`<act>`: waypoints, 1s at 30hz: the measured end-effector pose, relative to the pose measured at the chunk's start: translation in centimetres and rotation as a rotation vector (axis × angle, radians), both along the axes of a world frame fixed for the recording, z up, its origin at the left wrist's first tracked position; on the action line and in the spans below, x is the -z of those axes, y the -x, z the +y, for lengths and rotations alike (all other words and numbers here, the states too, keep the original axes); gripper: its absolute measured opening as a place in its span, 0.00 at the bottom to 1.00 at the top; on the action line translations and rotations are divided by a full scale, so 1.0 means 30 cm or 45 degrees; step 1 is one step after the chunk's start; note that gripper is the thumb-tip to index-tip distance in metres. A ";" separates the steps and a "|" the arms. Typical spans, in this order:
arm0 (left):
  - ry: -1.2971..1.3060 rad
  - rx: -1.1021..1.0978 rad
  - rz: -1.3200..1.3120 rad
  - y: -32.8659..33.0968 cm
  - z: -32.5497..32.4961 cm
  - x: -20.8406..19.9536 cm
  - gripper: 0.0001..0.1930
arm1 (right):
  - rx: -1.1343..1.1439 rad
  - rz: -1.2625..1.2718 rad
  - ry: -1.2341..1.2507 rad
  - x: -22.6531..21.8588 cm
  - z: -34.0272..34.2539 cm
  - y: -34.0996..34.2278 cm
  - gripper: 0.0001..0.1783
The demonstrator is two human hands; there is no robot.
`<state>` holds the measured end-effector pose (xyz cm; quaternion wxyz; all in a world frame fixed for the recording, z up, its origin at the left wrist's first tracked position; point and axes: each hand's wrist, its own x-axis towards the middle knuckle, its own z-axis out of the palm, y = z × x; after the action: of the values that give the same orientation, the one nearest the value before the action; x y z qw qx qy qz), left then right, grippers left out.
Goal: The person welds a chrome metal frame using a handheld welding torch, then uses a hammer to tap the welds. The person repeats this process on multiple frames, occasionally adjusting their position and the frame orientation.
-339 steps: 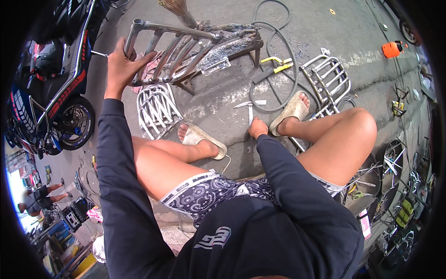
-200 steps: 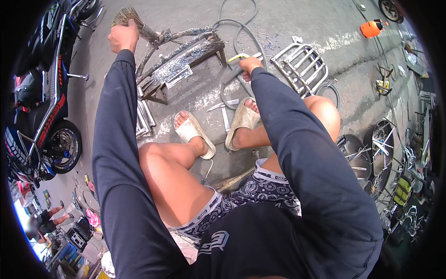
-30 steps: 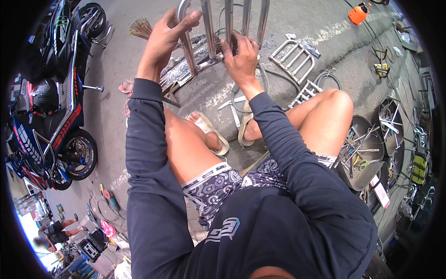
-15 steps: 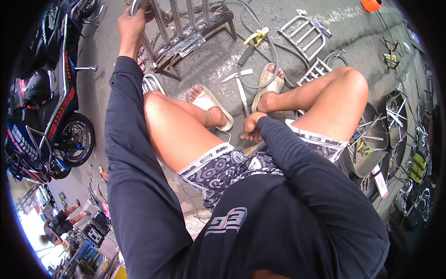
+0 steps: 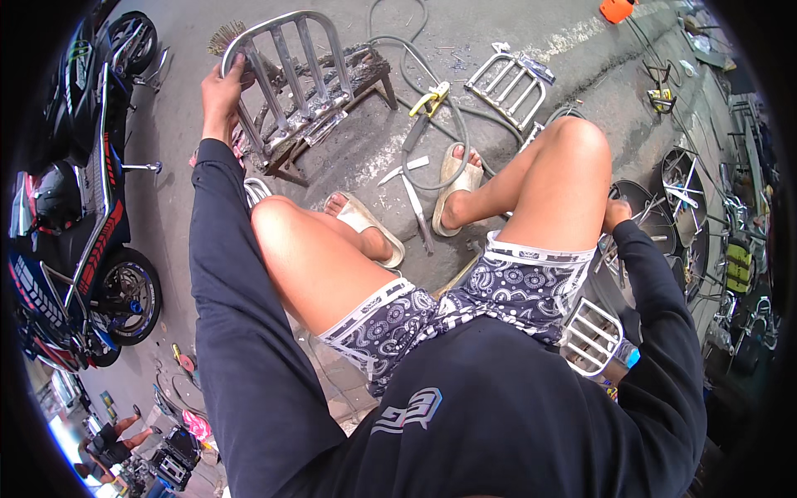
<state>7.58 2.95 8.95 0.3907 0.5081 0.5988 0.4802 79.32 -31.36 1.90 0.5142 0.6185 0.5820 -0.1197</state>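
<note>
My left hand (image 5: pixel 222 98) is closed round the upper left corner of a shiny tubular metal rack (image 5: pixel 325 66). The rack stands upright on a low, rough metal stand (image 5: pixel 386 83). Tan bristles, like those of a brush (image 5: pixel 226 37), show behind the gripped corner. My right hand (image 5: pixel 616 214) is beside my right knee, at the edge of a dark round basin (image 5: pixel 639 195) with metal pieces and tools in it. Its fingers are mostly hidden. On the ground between my feet lies a hammer (image 5: pixel 415 199), its pointed head toward the stand.
A welding cable with a yellow clamp (image 5: pixel 432 98) loops across the ground ahead. A second rack (image 5: pixel 508 87) lies beyond it, and another rack (image 5: pixel 594 336) is by my right hip. Motorcycles (image 5: pixel 91 224) stand at the left. An orange object (image 5: pixel 616 10) lies at the far right.
My right hand has moved from between my legs out to the right, to the basin. My left hand stays on the rack; the view has shifted, showing more of the rack's top.
</note>
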 end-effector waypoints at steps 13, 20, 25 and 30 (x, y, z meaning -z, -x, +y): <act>-0.084 0.087 0.041 0.059 0.020 0.040 0.17 | 0.747 0.611 -1.447 -0.214 0.111 0.136 0.28; 0.435 0.051 0.446 0.231 0.178 0.281 0.19 | 0.264 0.663 -1.921 -0.516 0.228 0.255 0.12; 0.272 -0.042 1.519 0.262 0.146 0.493 0.31 | 0.287 0.822 -1.818 -0.649 0.305 0.422 0.09; 0.422 -0.024 1.597 0.221 0.139 0.414 0.31 | 0.229 1.037 -1.729 -0.692 0.365 0.537 0.09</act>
<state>0.94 7.12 -3.47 0.0357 0.6198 0.7839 -0.0033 63.21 -20.40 22.66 -0.2398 0.7488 0.6179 0.0036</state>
